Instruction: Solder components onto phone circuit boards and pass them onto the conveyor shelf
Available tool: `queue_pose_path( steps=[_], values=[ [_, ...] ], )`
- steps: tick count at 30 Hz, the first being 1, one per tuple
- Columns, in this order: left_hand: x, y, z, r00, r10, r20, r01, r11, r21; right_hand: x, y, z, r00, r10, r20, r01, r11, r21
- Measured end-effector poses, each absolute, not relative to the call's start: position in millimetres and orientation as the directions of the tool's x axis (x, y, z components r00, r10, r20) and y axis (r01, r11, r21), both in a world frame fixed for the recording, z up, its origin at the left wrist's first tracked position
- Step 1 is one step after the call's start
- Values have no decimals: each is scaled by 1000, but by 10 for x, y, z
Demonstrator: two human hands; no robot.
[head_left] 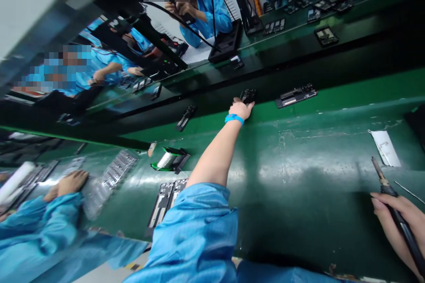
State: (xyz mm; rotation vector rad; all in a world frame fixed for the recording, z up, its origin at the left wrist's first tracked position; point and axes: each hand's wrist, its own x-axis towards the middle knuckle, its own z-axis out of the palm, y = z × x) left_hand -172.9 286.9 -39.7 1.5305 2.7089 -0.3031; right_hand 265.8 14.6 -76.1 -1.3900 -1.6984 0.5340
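Bright glare, probably from overhead lamps, streaks the green bench mat (275,172); edges bow strongly.

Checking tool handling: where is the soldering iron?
In the head view, the soldering iron is at lower right, gripped in the person's right hand, just below a white paper slip on the green bench.

The wristband (234,119) on the reaching hand (241,109) is showing saturated blue, the work sleeve (189,234) is showing lighter cyan-blue, the bench mat (299,159) is showing glossy green with pale scuffing, and the soldering iron handle (400,216) is showing black.
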Motion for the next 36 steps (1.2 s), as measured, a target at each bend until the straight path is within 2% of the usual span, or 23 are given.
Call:
queue_pose_path(
  steps=[2, 5, 8, 9, 11, 12, 13, 15, 18, 20, 21, 23, 24, 26, 31, 36],
  values=[
    [-1813, 2895, -388, -515, 852, -94, 855, 503, -123, 2656, 183, -735, -71, 915, 398, 585, 361, -727],
    [-1766, 2789, -303, -465, 885, -38, 884, 461, -83, 2672, 219, -740, -64, 900, 432, 581, 385, -717],
    [-1522, 2344, -164, -293, 956, -28, 956, 293, -10, 2674, 222, -747, -78, 884, 461, 573, 418, -705],
    [-1411, 2119, -121, -203, 978, -40, 978, 205, 27, 2668, 218, -746, -84, 884, 460, 574, 420, -703],
    [-1179, 1610, -60, 116, 992, -48, 987, -110, 116, 2650, 211, -737, -89, 890, 448, 576, 413, -706],
    [-1071, 1353, -45, 328, 944, -44, 937, -319, 142, 2639, 209, -731, -92, 894, 438, 569, 408, -714],
    [-973, 1113, -41, 451, 892, 0, 879, -445, 173, 2628, 208, -723, -94, 899, 429, 560, 404, -723],
    [-816, 724, -52, 620, 784, 25, 758, -607, 241, 2610, 212, -709, -106, 904, 414, 543, 402, -738],
    [-664, 399, -59, 665, 746, 29, 708, -642, 293, 2602, 216, -694, -132, 902, 411, 534, 414, -737],
    [-582, 283, -20, 636, 767, 87, 708, -624, 331, 2604, 214, -689, -148, 900, 411, 545, 421, -725],
    [-535, 228, 13, 613, 780, 128, 691, -608, 391, 2606, 213, -687, -152, 900, 408, 555, 419, -719],
    [-422, 90, 87, 564, 807, 175, 595, -544, 592, 2606, 210, -684, -149, 903, 402, 573, 410, -709],
    [-359, 8, 119, 555, 814, 172, 529, -504, 683, 2606, 209, -683, -145, 906, 399, 579, 404, -708],
    [-241, -166, 151, 556, 823, 112, 464, -420, 780, 2606, 209, -681, -141, 907, 396, 590, 398, -703],
    [-141, -447, 64, 518, 855, 5, 455, -281, 845, 2616, 217, -676, -151, 906, 395, 588, 403, -701],
    [-198, -458, -20, 482, 876, -9, 519, -278, 808, 2614, 214, -677, -156, 901, 406, 586, 415, -696]
  ],
)
